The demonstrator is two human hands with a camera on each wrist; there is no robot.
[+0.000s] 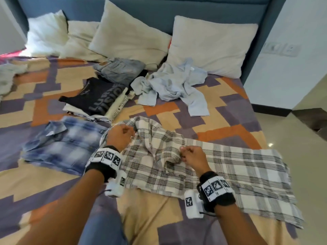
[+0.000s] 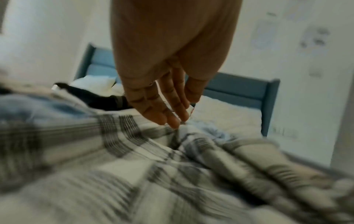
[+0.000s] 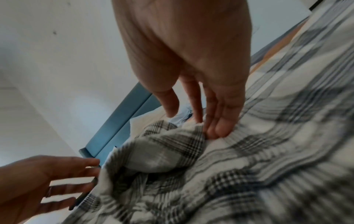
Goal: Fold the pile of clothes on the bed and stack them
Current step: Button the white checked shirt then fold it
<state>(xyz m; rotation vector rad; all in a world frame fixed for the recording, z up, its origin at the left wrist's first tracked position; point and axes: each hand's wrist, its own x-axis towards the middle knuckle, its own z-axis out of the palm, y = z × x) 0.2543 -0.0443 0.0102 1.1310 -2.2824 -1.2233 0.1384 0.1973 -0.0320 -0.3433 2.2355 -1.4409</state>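
Lower frame: both forearms reach forward; left hand (image 1: 122, 137) and right hand (image 1: 192, 157) pinch the plaid shirt (image 1: 221, 167) on the patterned bedspread (image 1: 159, 218).

The cream-and-grey plaid woven cloth shirt (image 1: 203, 165) at lower centre looks soft and matt. The faded blue denim-like folded shirt (image 1: 62, 144) left of it looks matt. The beige floor (image 1: 300, 156) at right is glossy.

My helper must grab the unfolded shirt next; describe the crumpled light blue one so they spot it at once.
Start at the right-hand pillow against the blue headboard. Just below it on the patterned bedspread lies the light blue shirt. It is the only plain, crumpled garment; its neighbours are folded.
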